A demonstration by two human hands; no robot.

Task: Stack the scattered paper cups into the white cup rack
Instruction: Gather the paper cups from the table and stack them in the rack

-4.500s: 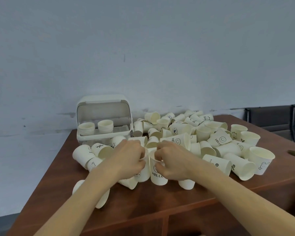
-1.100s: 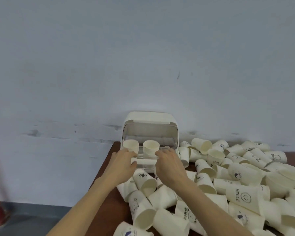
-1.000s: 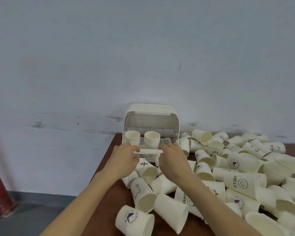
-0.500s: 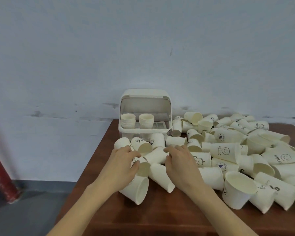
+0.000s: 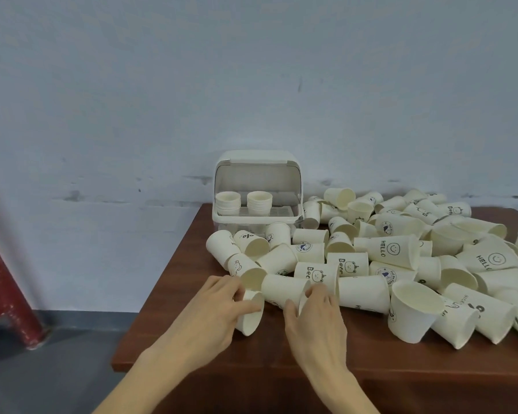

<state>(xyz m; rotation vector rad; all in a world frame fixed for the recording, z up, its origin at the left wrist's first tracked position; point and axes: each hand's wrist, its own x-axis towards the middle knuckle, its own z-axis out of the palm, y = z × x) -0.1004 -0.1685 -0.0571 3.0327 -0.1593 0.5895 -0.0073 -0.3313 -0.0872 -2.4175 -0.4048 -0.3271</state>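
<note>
The white cup rack (image 5: 257, 162) stands at the table's back left corner, lid up, with two short stacks of cups (image 5: 228, 202) inside on its left. Many loose paper cups (image 5: 386, 249) lie scattered in a heap in front of it and to its right. My left hand (image 5: 213, 312) closes around a cup lying on its side (image 5: 250, 315) at the heap's near left edge. My right hand (image 5: 314, 315) grips the rim of another lying cup (image 5: 284, 289) just beside it.
The brown wooden table (image 5: 251, 360) has its left edge and front corner close to my left arm. A pale wall rises behind the rack. A red post (image 5: 3, 288) stands on the grey floor at far left.
Both hands came back from the rack to the near left cups. Each has now closed on a lying cup.
</note>
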